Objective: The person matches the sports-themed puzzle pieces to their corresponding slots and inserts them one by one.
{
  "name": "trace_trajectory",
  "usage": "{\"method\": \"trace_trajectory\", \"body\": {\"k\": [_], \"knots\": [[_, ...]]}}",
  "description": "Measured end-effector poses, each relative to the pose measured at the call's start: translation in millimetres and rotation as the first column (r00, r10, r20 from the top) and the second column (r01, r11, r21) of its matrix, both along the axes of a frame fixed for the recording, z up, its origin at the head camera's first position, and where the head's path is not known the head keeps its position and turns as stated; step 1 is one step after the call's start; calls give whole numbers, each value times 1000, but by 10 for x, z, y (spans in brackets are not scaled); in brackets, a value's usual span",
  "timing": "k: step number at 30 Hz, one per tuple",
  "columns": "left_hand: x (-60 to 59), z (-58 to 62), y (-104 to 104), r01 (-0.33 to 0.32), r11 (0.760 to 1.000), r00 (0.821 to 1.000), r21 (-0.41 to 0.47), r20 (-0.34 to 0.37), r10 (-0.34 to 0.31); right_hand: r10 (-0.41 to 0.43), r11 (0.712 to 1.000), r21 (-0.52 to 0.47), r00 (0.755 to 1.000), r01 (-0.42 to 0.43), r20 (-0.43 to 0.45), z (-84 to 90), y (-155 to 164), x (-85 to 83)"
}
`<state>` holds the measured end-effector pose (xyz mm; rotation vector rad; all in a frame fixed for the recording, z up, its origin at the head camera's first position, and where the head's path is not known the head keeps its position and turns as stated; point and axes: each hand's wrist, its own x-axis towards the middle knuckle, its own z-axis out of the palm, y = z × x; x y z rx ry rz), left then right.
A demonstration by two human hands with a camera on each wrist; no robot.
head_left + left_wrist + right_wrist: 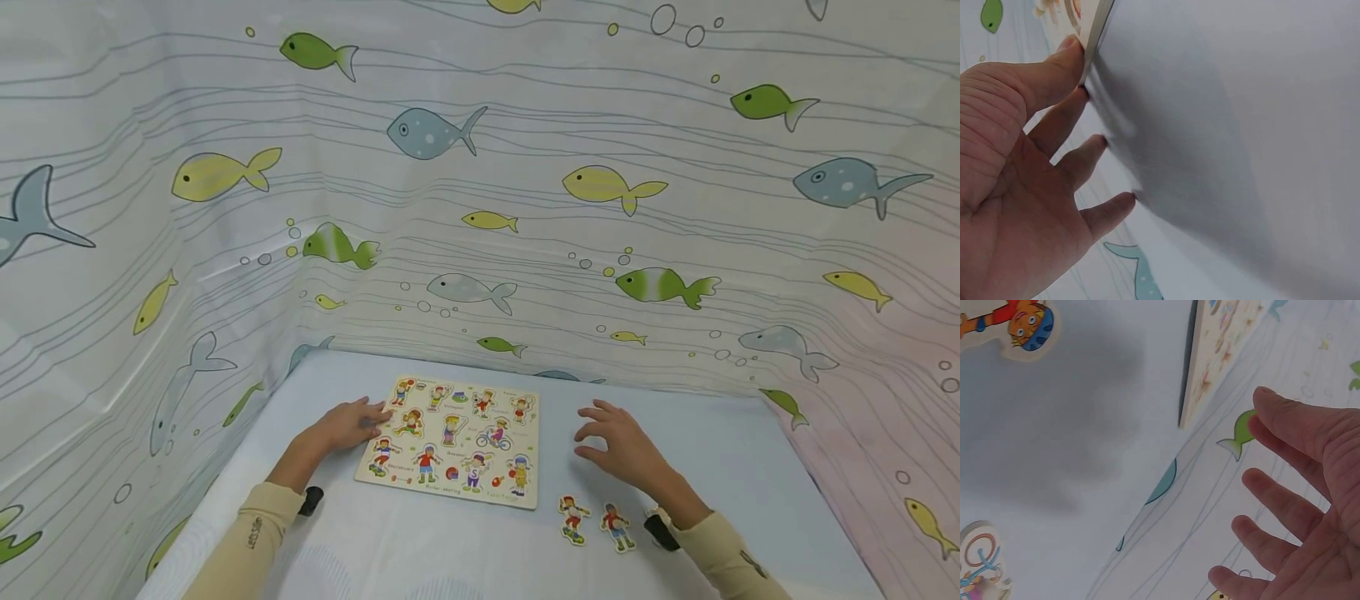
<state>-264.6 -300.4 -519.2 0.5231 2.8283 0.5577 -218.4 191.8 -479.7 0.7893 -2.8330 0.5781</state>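
Note:
A wooden peg-puzzle board point(468, 433) with printed sports figures lies flat on the table. My left hand point(356, 423) is at its left edge. In the left wrist view the thumb point(1063, 65) and index fingertip lie right at the board's edge point(1094, 37), the other fingers spread out straight. My right hand point(621, 442) hovers to the right of the board, fingers spread and slightly bent, with nothing between them. Toward the front, below that hand, lie two loose figure pieces: a skateboarder point(573, 521) and a blue-capped figure point(617, 527).
The white table point(390, 542) meets fish-patterned sheeting point(540, 250) at the back and sides. Black wrist straps point(662, 531) show at both sleeves. In the right wrist view, a piece with a round hoop shape point(982, 562) lies at the lower left.

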Motion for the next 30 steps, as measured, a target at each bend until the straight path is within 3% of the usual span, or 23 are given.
{"method": "trace_trajectory", "body": {"k": [10,30], "knots": [[-7,5,-2,-3,1000,1000,3,-2,3,-26,999,-35,999,25,-35,-73,199,58],[-15,-3,-4,5,1000,1000,5,-6,-5,-133,989,-56,991,134,21,-118,535,171]]}}
